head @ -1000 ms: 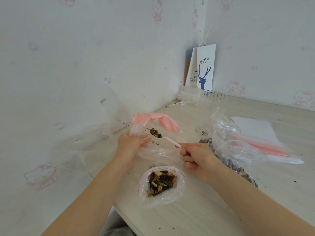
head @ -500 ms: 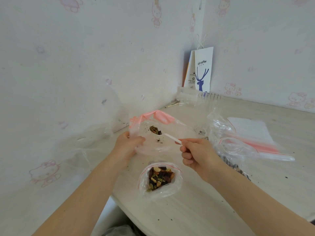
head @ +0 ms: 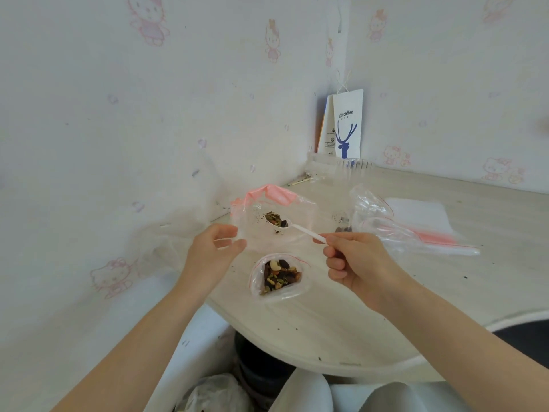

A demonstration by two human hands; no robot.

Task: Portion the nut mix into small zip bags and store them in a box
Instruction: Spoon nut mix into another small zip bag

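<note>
Small bag (head: 285, 294) between left hand (head: 212, 251), right hand (head: 361, 264)

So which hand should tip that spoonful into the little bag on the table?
The right hand: it pinches the white spoon, loaded with nut mix, close to the small bag. The left hand is busy holding the big bag.

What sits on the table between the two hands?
A small zip bag of nut mix, in the head view, between the left hand holding the big bag and the right hand holding the spoon.
</note>
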